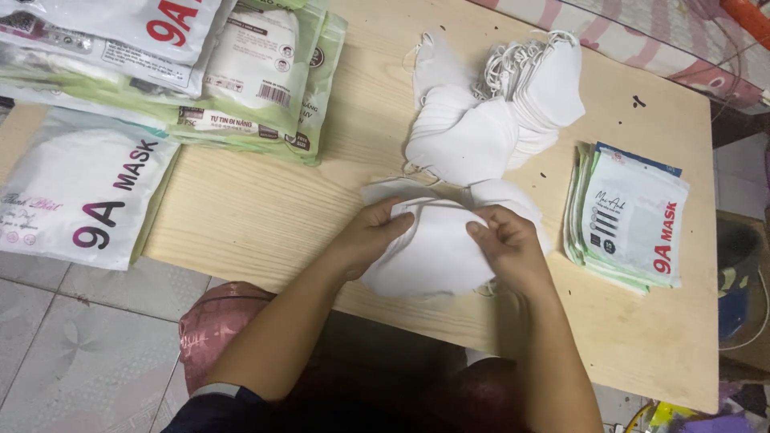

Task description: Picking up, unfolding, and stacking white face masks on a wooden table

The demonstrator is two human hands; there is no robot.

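Pale wood-grain tabletop (265,216) stands over a tiled floor. Near its front edge, the left hand (370,238) and right hand (507,244) both pinch a small stack of soft white folded masks (429,256), fingers curled on its upper rim. Behind lies a loose heap of white masks (497,112) with tangled ear loops. Flat glossy pouches (630,216) sit stacked at the right edge; larger plastic packs (160,72) crowd the far left corner.

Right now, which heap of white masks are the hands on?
The near heap, at the table's front edge; both hands grip it. The taller pile behind lies untouched.
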